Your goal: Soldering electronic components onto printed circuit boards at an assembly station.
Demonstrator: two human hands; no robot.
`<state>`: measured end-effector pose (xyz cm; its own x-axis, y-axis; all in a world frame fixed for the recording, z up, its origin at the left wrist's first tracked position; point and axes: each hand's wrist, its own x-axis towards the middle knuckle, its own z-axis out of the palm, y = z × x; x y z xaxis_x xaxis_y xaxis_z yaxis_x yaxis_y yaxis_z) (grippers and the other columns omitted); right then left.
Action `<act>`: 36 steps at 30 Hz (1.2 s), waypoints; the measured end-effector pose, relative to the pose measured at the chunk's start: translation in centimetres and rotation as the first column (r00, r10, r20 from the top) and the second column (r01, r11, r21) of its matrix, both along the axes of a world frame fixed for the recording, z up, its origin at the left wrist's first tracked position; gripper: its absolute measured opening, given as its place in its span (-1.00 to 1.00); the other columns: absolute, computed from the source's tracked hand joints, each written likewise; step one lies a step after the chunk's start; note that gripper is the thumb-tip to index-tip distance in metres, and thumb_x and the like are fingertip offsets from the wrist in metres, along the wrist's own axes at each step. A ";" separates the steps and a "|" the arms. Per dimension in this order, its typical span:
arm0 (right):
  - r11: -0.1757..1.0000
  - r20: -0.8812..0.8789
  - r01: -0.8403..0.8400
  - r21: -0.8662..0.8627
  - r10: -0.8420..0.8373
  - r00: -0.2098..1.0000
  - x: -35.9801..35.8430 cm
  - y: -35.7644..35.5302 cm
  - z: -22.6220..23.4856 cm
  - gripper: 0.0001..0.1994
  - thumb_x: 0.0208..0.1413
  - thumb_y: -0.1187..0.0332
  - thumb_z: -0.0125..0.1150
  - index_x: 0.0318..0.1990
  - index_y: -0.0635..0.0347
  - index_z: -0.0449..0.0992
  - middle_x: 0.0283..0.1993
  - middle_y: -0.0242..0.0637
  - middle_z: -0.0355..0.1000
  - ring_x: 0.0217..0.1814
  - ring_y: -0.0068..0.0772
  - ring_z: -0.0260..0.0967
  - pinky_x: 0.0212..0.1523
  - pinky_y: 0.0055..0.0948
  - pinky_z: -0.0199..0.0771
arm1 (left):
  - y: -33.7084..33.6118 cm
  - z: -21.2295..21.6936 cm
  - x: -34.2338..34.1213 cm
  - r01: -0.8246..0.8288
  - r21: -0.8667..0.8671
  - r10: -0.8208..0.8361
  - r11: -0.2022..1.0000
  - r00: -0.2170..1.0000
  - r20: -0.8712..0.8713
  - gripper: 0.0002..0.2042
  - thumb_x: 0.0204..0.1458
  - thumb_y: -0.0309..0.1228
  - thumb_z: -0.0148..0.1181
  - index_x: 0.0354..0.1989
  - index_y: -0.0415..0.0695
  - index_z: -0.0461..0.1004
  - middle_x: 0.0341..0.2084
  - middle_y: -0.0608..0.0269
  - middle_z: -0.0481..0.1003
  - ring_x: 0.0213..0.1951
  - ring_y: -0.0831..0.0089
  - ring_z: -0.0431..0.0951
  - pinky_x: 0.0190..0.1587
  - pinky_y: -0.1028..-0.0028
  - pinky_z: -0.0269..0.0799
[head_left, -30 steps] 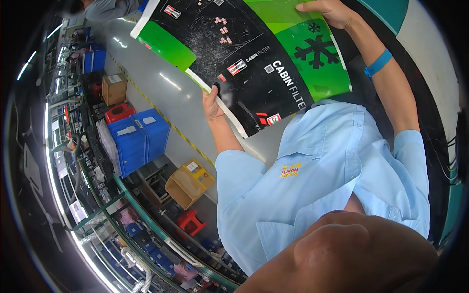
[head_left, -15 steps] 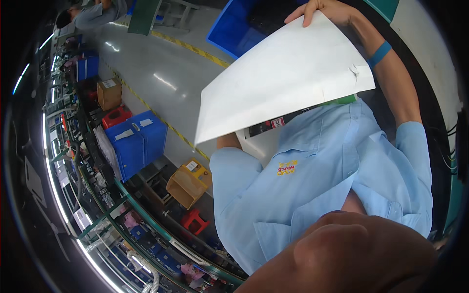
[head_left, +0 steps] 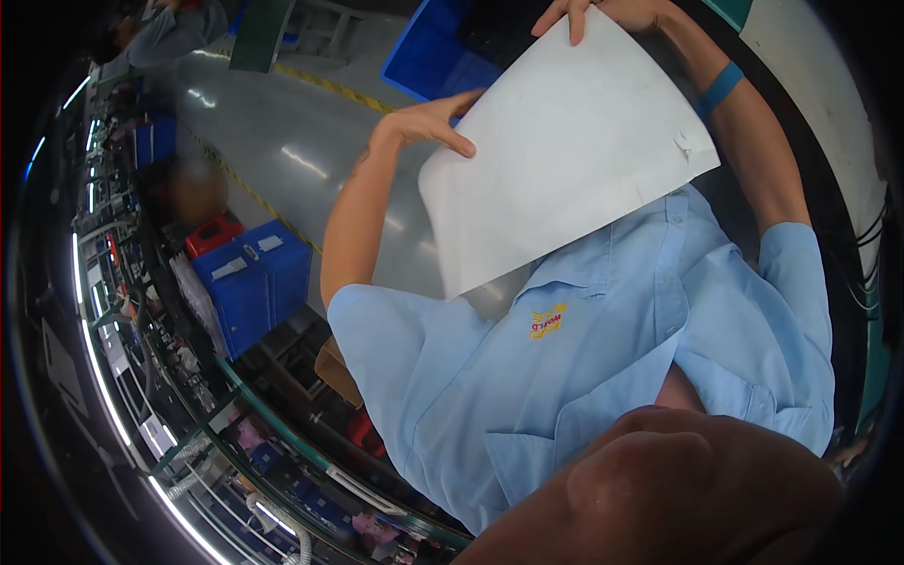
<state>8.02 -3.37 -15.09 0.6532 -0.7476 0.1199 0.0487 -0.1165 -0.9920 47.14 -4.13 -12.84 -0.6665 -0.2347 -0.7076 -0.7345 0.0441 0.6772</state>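
I had flipped the flat carton over — its plain white side now faced me, upper centre of the frame. My left hand pinched its left edge; my right hand gripped the top edge.

2 hands grip 1 white sheet at upper centre. 2 blue crates show: 1 at the top, 1 at left.

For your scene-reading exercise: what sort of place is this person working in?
Probably a factory or warehouse floor: blue plastic crates, yellow floor line, and crowded shelving. Both hands, left hand and right hand, hold a white sheet.
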 end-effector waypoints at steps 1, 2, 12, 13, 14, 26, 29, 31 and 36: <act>1.000 0.000 0.011 -0.003 -0.011 1.000 0.2 -0.5 0.1 -0.65 -0.14 0.74 0.07 -0.26 0.31 0.75 0.21 0.00 0.52 0.11 -0.02 0.54 0.16 -0.23 0.59 | -0.6 -0.2 -0.3 0.012 -0.004 -0.012 1.000 1.000 -0.001 0.11 -0.30 -0.22 0.57 0.52 -0.12 0.08 0.43 -0.09 0.21 0.42 0.00 0.20 0.46 0.10 0.06; 1.000 0.000 0.021 -0.007 -0.021 1.000 0.4 -0.7 0.2 -0.64 -0.15 0.74 0.06 -0.27 0.31 0.75 0.21 0.00 0.53 0.12 -0.03 0.53 0.17 -0.23 0.58 | -1.2 -0.4 -0.5 -0.055 -0.007 0.055 0.998 0.998 0.020 0.06 -0.31 -0.25 0.58 0.48 -0.14 0.15 0.35 -0.09 0.30 0.34 0.02 0.30 0.41 0.14 0.16; 0.949 0.179 -0.076 -0.307 0.137 0.974 -0.6 -1.5 6.8 -0.39 0.00 0.71 0.16 0.30 0.26 0.44 0.31 -0.08 0.43 0.30 -0.14 0.38 0.28 -0.32 0.37 | -1.5 5.2 3.5 -0.139 -0.526 0.290 0.839 0.932 0.216 -0.53 -0.14 -0.34 0.51 0.01 -0.18 0.64 -0.27 0.05 0.68 -0.29 0.19 0.67 -0.10 0.30 0.58; 0.947 0.180 -0.068 -0.313 0.130 0.975 0.0 -1.4 6.9 -0.39 0.00 0.71 0.16 0.30 0.26 0.44 0.31 -0.08 0.43 0.30 -0.14 0.38 0.28 -0.32 0.37 | -0.6 5.8 3.0 -0.029 -0.647 0.291 0.762 0.908 0.301 -0.58 -0.09 -0.32 0.48 -0.02 -0.16 0.65 -0.31 0.06 0.68 -0.32 0.18 0.67 -0.13 0.28 0.58; 0.900 0.002 0.002 -0.435 -0.001 1.000 3.2 -0.9 6.6 -0.48 0.07 0.59 0.18 0.26 0.25 0.46 0.28 -0.08 0.45 0.26 -0.13 0.41 0.24 -0.32 0.42 | 0.7 6.4 3.4 0.085 -0.741 0.323 0.666 0.863 0.389 -0.63 -0.04 -0.30 0.45 -0.04 -0.14 0.66 -0.35 0.07 0.68 -0.35 0.17 0.67 -0.17 0.26 0.58; 0.724 -0.508 -0.058 -0.687 -0.422 0.751 14.6 4.1 1.1 -0.77 0.26 0.23 0.18 -0.33 0.19 0.53 -0.38 -0.15 0.54 -0.37 -0.03 0.48 -0.30 -0.15 0.49 | 5.3 5.8 -3.5 0.022 -0.868 0.183 0.497 0.974 0.130 -0.79 0.22 -0.24 0.19 -0.16 -0.07 0.65 -0.44 0.05 0.65 -0.43 0.05 0.63 -0.31 0.18 0.50; 0.677 -0.442 -0.030 -0.736 -0.447 0.778 13.7 3.5 -0.2 -0.78 0.27 0.24 0.16 -0.34 0.17 0.56 -0.41 -0.15 0.54 -0.40 -0.04 0.48 -0.31 -0.16 0.50 | 5.1 4.9 -3.0 0.054 -0.885 0.173 0.462 0.974 0.149 -0.79 0.23 -0.23 0.18 -0.13 -0.05 0.64 -0.44 0.07 0.65 -0.45 0.06 0.62 -0.31 0.21 0.51; 0.644 -0.357 0.034 -0.764 -0.467 0.809 13.2 3.8 0.5 -0.78 0.29 0.25 0.15 -0.33 0.15 0.60 -0.39 -0.15 0.56 -0.37 -0.09 0.51 -0.27 -0.18 0.51 | 5.0 5.6 -2.7 0.085 -0.909 0.148 0.409 0.976 0.158 -0.78 0.23 -0.22 0.19 -0.11 -0.05 0.64 -0.45 0.08 0.65 -0.47 0.07 0.62 -0.32 0.24 0.51; 0.624 -0.385 0.021 -0.781 -0.507 0.771 11.0 4.8 0.1 -0.80 0.28 0.27 0.16 -0.30 0.18 0.55 -0.33 -0.17 0.54 -0.25 -0.08 0.48 -0.16 -0.18 0.50 | 6.7 6.2 -1.7 0.064 -0.910 0.222 0.409 0.961 0.167 -0.77 0.26 -0.26 0.15 -0.30 -0.15 0.60 -0.44 0.17 0.64 -0.45 0.11 0.60 -0.34 0.25 0.49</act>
<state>19.01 1.48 -14.98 0.5646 -0.7264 0.3919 -0.5962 -0.6873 -0.4150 45.45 2.59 -6.67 -0.4642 -0.8701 -0.1658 -0.8857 0.4547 0.0936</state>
